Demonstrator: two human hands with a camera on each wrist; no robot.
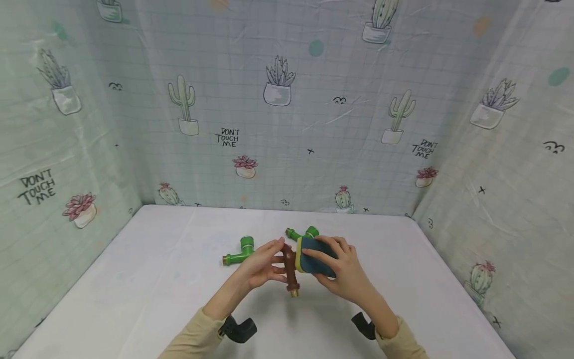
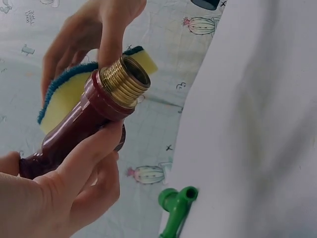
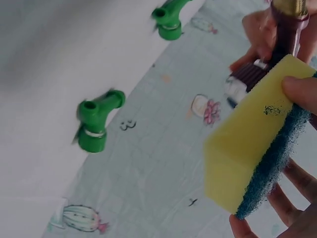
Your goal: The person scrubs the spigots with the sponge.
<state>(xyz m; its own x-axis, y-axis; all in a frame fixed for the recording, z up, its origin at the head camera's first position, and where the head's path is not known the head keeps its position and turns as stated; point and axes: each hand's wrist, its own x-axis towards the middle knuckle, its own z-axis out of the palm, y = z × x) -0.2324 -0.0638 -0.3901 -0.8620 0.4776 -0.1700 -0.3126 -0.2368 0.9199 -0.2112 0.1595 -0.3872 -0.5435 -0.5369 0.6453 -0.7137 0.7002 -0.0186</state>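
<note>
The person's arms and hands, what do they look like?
The left hand and right hand wear no gloves. The left sleeve and right sleeve are plain beige. A black, curved piece shows beside each sleeve.

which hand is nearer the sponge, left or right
Right. The right hand grips the sponge itself, while the left hand is off to the sponge's left in the head view, holding the brown tap.
</note>
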